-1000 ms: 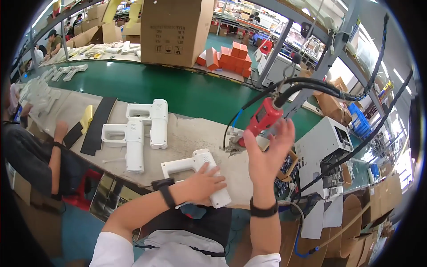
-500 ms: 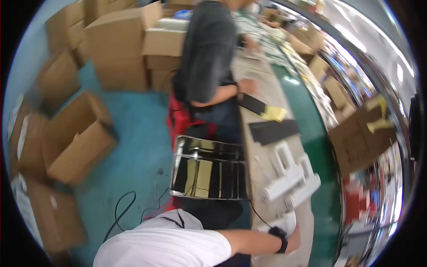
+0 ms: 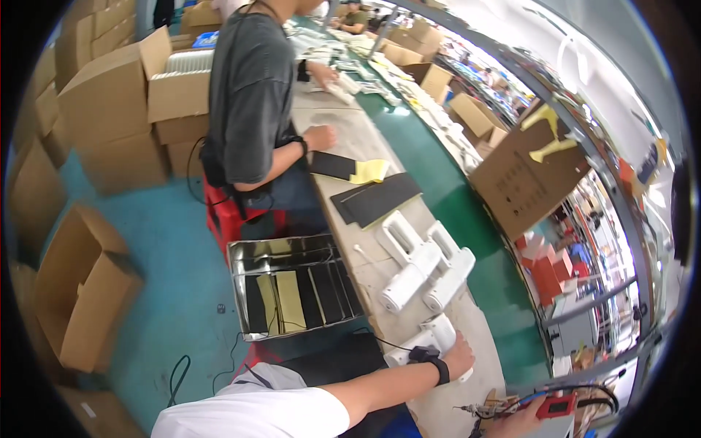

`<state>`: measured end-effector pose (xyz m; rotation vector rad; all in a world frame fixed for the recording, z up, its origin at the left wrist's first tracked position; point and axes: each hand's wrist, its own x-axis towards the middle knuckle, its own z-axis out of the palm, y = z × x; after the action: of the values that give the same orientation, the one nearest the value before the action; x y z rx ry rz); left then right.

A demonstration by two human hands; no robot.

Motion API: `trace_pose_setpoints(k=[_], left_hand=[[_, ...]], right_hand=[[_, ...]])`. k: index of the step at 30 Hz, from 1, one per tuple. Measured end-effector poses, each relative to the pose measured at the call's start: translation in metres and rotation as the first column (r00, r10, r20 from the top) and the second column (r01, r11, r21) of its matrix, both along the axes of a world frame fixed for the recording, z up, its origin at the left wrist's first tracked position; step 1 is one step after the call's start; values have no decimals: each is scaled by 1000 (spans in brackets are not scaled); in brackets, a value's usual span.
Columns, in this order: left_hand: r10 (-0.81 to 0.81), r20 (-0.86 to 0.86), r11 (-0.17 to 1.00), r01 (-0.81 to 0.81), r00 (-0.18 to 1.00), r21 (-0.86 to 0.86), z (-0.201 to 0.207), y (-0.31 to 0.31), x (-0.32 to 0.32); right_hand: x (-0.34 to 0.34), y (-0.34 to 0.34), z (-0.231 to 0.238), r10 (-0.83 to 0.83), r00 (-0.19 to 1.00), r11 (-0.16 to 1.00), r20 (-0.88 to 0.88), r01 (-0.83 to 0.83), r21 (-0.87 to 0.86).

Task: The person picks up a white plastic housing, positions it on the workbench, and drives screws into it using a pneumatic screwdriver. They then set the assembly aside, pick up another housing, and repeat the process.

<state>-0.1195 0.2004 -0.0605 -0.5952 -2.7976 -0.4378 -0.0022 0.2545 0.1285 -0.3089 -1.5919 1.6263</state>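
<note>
My left hand (image 3: pixel 458 358) is closed around a white plastic housing (image 3: pixel 437 333) at the near end of the bench. A black band with a dark cord circles that wrist. At the lower right my right hand (image 3: pixel 520 422) is wrapped round a handheld tool (image 3: pixel 558 406) with a red-and-black body, a thin metal tip and black cables; its exact kind is unclear. The tip points left, apart from the housing. Just beyond my left hand, two white plastic housings with loop handles (image 3: pixel 412 271) lie side by side.
Dark flat pads (image 3: pixel 376 198) lie farther up the bench (image 3: pixel 369 281). A shiny metal tray (image 3: pixel 239 310) with black and yellow strips stands left of it. A co-worker (image 3: pixel 255 95) sits beyond. A green conveyor belt (image 3: pixel 475 252) runs along the right; cartons (image 3: pixel 95 292) stand left.
The view has swung to the right, and the scene has shifted left. My right hand with the red-and-black tool has come into view. My left hand stays on the white housing.
</note>
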Motion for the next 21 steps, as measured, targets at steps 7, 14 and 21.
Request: trace_pose_setpoints(k=[7,14,21], left_hand=[[-97,47,995,99,994,-30,5,-8,3],[-137,146,982,154,980,-112,12,-15,6],[-667,1,696,622,745,358,56,-46,54]], right_hand=[[3,56,-21,-186,982,963,-42,191,191],[25,42,2,-267,961,960,77,258,113],[42,28,10,123,972,990,-200,-133,-42]])
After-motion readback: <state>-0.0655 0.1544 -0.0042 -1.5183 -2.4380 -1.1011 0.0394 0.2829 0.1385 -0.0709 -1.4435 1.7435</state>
